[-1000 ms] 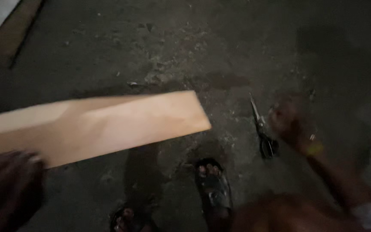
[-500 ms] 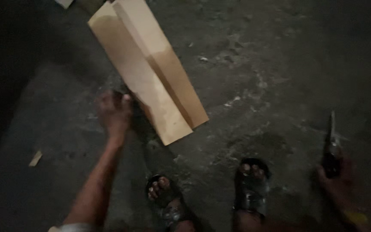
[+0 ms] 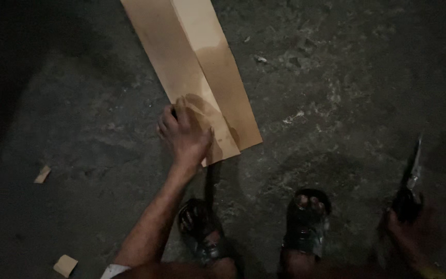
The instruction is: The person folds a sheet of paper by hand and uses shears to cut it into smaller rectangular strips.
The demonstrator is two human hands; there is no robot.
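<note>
Your left hand (image 3: 184,137) lies flat, fingers spread, pressing on the near corner of the board (image 3: 192,77), gripping nothing. The board is a long, thin, smooth tan sheet with straight edges and a lengthwise crease or seam, so it reads as two strips side by side; it runs away from your palm toward the top of the view and lies flat on the floor (image 3: 336,93). A darker stain spreads just beyond your fingertips.

Your right hand (image 3: 409,227), well apart to the right, is closed around the dark handles of the scissors (image 3: 410,178), whose narrow metal blades point up and away.

Between the hands stand your feet in dark sandals (image 3: 305,222). The floor is rough, pitted grey concrete. Two small tan scraps (image 3: 65,265) lie left of your forearm.
</note>
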